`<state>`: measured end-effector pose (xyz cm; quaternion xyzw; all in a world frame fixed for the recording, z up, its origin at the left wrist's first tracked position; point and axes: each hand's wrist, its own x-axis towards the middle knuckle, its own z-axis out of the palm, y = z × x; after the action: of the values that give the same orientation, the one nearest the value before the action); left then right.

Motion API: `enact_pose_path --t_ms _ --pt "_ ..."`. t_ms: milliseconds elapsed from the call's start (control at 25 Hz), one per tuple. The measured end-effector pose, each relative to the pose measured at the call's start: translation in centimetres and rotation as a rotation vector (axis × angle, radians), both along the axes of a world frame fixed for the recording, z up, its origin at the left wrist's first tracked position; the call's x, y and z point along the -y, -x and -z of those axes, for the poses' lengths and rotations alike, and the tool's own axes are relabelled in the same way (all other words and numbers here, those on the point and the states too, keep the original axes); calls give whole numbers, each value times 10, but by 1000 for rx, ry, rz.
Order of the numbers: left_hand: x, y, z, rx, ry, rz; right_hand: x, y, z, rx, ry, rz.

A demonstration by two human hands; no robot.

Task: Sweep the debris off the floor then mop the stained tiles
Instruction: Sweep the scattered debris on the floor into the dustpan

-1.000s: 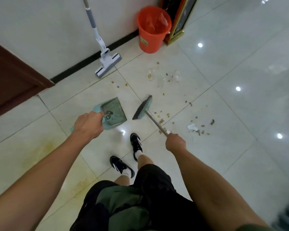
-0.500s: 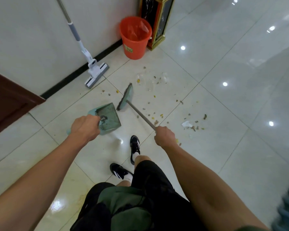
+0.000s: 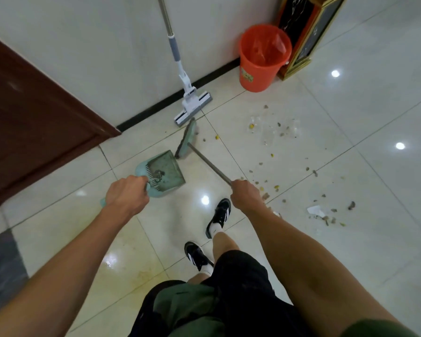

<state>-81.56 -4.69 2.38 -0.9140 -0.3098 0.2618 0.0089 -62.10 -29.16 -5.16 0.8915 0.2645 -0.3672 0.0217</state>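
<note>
The person stands over the tiles with both arms stretched forward. The left hand [image 3: 127,194] has its fingers curled tight round the handle of the pale green dustpan [image 3: 164,171], whose tray lies just beyond the knuckles, mouth turned toward the wall and a little dirt caught at its comb teeth. The right hand [image 3: 247,194] is wrapped round the thin metal handle of the broom [image 3: 186,139], fingers closed together on it; the shaft runs away from that fist to the green head, which sits right at the far corner of the dustpan. The debris [image 3: 272,155], small brown and yellow bits plus a scrap of white paper, lies scattered beyond and to the outer side of the right fingers, some of it just past the knuckles. Farther off than both sets of fingertips, the mop [image 3: 192,105] leans on the wall, its head just behind the broom head. An orange bin [image 3: 261,62] stands by the wall beyond the debris. Yellowish stains [image 3: 134,261] mark the tile beneath the left forearm.
</note>
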Motion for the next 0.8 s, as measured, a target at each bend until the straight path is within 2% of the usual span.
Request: enact_pose_path --t_ms 240,400,800 --pt "-32 -37 9 -32 -15 -73 -62 -50 19 -59 -11 -66" --pt "-38 -61 9 -46 23 -71 -76 -76 24 -62 16 -40" --pt "-24 -141 17 -7 64 124 -5 -86 22 -44 109 180"
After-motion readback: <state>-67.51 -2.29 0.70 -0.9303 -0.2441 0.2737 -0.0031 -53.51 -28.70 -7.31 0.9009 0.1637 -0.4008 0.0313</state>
